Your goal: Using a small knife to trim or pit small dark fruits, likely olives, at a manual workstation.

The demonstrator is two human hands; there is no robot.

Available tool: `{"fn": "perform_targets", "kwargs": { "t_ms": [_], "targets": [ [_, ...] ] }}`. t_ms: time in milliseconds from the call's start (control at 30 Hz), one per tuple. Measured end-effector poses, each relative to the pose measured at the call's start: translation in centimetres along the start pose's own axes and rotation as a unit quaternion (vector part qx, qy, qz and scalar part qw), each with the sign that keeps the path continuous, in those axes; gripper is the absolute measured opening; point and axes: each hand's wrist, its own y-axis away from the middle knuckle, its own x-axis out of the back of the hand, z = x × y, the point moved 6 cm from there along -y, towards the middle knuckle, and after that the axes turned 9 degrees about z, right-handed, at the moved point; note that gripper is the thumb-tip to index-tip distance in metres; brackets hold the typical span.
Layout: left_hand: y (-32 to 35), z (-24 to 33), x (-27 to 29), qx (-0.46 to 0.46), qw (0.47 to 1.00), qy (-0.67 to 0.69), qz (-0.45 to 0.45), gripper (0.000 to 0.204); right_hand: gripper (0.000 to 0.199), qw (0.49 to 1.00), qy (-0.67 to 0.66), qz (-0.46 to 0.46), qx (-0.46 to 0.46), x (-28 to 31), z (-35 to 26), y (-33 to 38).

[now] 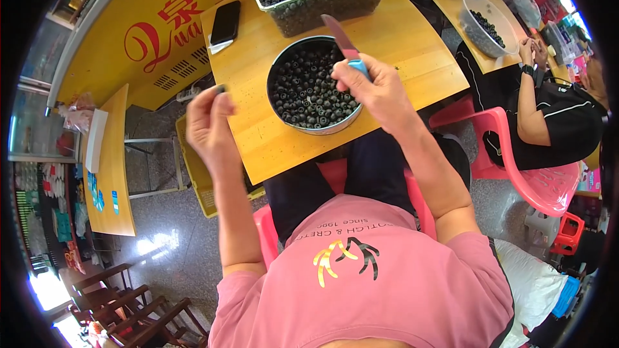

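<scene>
Left of the round tin (322, 131), the left hand (209, 127) has its grip pinching a small dark berry (220, 89). A phone (225, 22) lies behind the tin, to the left. More berries (309, 93) sit inside the tin. Over the tin's right edge, the right hand (377, 90) has its grip wrapped around a knife (342, 37).

Table (258, 154) layout

We log the tub (329, 11) behind the pan (320, 131), pieces (308, 93) in both; phone (225, 22) left of the tub.
</scene>
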Motion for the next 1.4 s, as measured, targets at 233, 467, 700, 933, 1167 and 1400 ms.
{"fn": "perform_targets", "kwargs": {
  "t_ms": [233,467,700,933,1167,1400],
  "targets": [
    [-2.4,1.1,5.9,-0.140,0.931,-0.338,0.018,0.026,0.022,0.998,0.023,0.041,-0.033,2.5,1.7,-0.4],
    [3.8,-2.2,-9.2,-0.103,0.869,-0.279,-0.395,0.013,0.023,0.998,0.058,0.033,-0.021,2.3,1.5,0.6],
    [6.4,-4.9,-14.5,-0.235,0.723,-0.419,-0.497,0.012,0.022,0.998,0.043,0.050,-0.001,3.8,1.1,1.4],
    [5.3,-4.3,-13.8,-0.178,0.798,-0.361,-0.449,0.011,0.022,0.997,0.063,0.046,-0.018,4.0,1.1,1.4],
    [6.8,-5.0,-15.0,-0.207,0.750,-0.383,-0.497,0.015,0.022,0.998,0.051,0.038,-0.007,3.8,1.4,1.0],
    [4.6,-4.1,-13.8,0.024,0.872,-0.211,-0.442,0.019,0.022,0.997,0.052,0.060,-0.005,4.5,2.0,0.9]
  ]
}}
